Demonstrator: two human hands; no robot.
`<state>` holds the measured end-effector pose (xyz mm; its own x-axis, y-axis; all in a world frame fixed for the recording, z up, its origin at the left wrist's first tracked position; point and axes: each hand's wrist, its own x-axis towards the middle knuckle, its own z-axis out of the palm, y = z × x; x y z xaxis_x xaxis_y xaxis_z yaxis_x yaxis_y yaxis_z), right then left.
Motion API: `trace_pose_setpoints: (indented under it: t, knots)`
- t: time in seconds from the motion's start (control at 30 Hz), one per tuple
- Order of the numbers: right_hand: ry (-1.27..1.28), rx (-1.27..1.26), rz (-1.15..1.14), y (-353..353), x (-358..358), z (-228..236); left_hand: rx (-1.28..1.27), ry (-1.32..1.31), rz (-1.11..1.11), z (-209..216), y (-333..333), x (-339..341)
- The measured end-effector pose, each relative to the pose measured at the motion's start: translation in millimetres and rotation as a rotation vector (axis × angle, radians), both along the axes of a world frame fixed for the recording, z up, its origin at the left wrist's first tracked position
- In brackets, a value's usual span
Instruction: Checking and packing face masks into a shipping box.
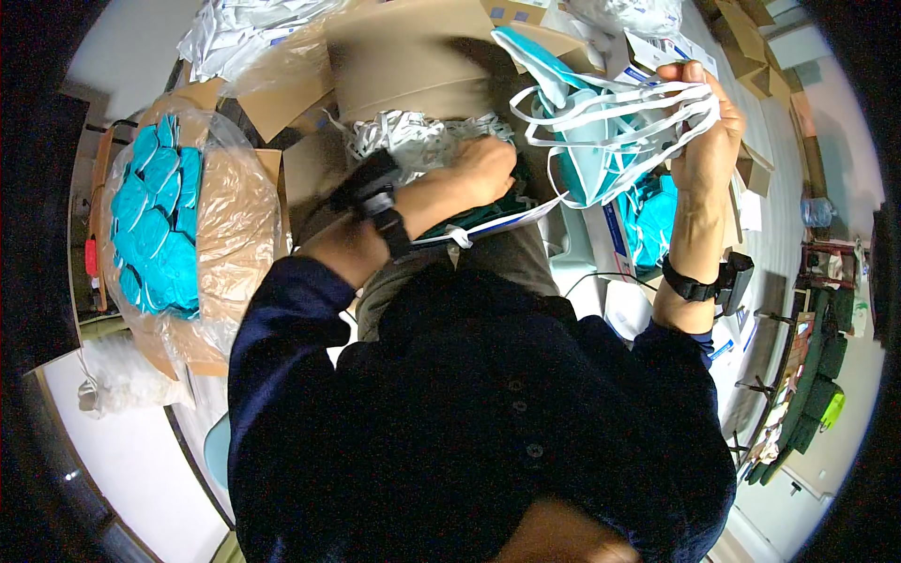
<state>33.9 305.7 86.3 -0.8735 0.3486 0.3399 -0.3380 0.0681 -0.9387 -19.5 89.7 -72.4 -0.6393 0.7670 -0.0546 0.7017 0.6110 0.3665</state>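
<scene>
My right hand is raised at the right, its fingers closed round a bunch of white elastic straps. From these straps hang several teal face masks with white edges. My left hand is lower, over my lap, its fingers curled closed; what it holds, if anything, is hidden. A heap of white straps lies just beyond it. Under that hand, a white-edged dark item lies across my thighs, partly covered.
At the left, a plastic-lined cardboard box is filled with teal masks. Another box at the right holds more teal masks. Cardboard stands ahead, and a clear bag of white material lies at the far left.
</scene>
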Motion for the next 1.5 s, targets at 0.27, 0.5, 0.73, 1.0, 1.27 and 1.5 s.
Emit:
trace_pose_setpoints:
  t: [0.27, 0.5, 0.73, 1.0, 1.27, 1.5]
  knots:
    - [-0.041, 0.053, 0.022, 3.9, 6.3, -5.4, -0.328, 0.14, 0.292, -14.3, -1.6, -14.7]
    - [0.003, 0.009, -0.03, 5.4, 7.2, -4.4, 0.327, 0.336, 0.215, 61.5, -66.2, -18.7]
    - [0.079, 0.306, -0.193, -5.9, 2.8, 5.6, 0.7, 0.409, 0.234, 120.2, -95.7, -13.9]
    - [-0.083, 0.598, 0.317, -56.7, 10.8, 31.3, 0.575, 0.538, -0.194, 171.2, -69.3, -21.7]
    - [0.019, 0.359, 0.099, -61.9, 4.7, 16.8, 1.117, 0.384, 0.594, 146.2, -69.4, -2.9]
    - [0.049, 0.228, 0.087, -56.8, -6.1, 6.0, 1.052, 0.108, 0.551, 136.7, -62.5, 16.9]
